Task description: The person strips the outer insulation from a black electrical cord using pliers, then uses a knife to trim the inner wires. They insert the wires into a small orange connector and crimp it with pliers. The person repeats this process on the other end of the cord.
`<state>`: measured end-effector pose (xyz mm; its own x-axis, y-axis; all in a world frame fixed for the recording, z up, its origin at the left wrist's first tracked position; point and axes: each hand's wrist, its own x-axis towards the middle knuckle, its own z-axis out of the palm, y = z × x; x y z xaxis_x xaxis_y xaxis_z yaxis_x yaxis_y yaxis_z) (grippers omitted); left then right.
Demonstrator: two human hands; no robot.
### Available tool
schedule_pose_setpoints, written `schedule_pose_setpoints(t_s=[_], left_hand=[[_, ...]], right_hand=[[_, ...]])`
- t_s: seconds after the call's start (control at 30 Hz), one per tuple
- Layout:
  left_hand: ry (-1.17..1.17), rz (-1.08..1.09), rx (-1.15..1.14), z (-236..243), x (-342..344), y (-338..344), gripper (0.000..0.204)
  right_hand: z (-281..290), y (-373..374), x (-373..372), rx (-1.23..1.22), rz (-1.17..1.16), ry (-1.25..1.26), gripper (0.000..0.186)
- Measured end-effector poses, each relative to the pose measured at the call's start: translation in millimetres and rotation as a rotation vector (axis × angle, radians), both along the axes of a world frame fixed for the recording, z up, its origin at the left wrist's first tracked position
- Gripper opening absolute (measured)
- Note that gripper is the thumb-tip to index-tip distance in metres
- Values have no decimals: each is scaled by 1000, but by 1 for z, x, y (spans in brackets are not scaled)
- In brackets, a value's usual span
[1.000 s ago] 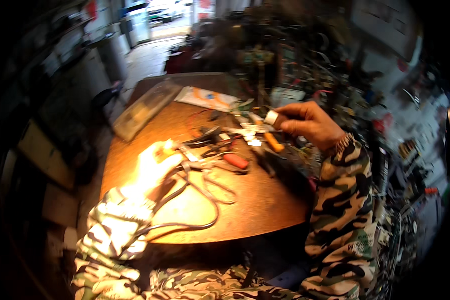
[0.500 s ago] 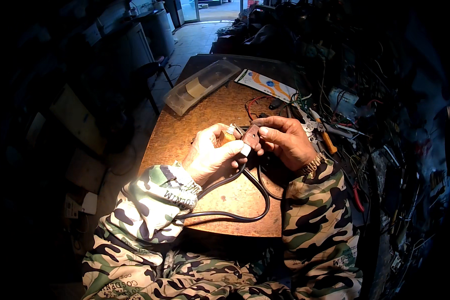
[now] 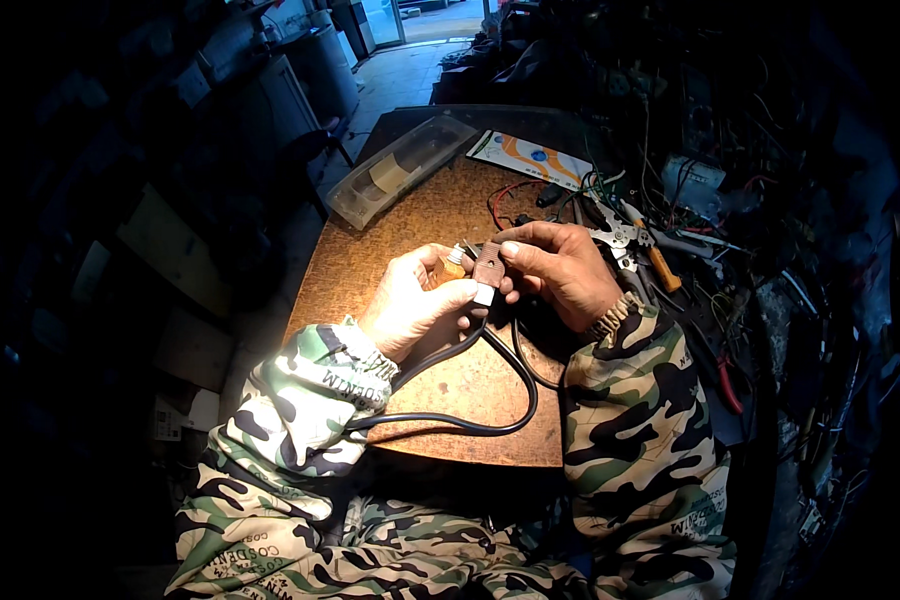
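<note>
My left hand (image 3: 410, 305) is closed around a small yellow piece with a ribbed white top (image 3: 453, 262); its thumb rests on a white band at the lower end of a brown ridged block (image 3: 487, 262). My right hand (image 3: 560, 270) pinches that brown block from the right, close against my left hand. A black cable (image 3: 515, 400) loops over the wooden tabletop (image 3: 455, 395) below both hands. Beside my right hand lie metal tools (image 3: 622, 238), one with a yellow handle (image 3: 663, 270).
A clear plastic case (image 3: 400, 165) and a white-and-orange package (image 3: 525, 158) lie at the table's back, near red and dark wires. Red-handled pliers (image 3: 727, 385) are at the right. Tangled electronic scrap fills the right side; a stool (image 3: 310, 155) stands behind at the left.
A second ago my hands were apart; they have come together, the right moving inward with the brown piece. Since half a second ago they have barely moved. The view has steadied and darkened around the table.
</note>
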<state>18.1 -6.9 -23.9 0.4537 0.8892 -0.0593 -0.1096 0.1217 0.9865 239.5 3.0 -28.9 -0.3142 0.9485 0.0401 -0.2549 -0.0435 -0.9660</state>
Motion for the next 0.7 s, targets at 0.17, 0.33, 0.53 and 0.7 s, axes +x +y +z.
schedule_pose_setpoints(t_s=[0.17, 0.33, 0.53, 0.7], left_hand=[[-13, 25, -28, 4, -6, -5, 35], [-48, -4, -16, 4, 3, -2, 36], [54, 17, 165, -7, -3, 2, 35], [76, 33, 258, -8, 4, 4, 40]], right_hand=[[-3, 3, -7, 21, 11, 16, 32], [-5, 0, 2, 49, -35, -5, 34], [4, -6, -7, 112, -49, -133, 37], [0, -6, 0, 62, -1, 13, 47]])
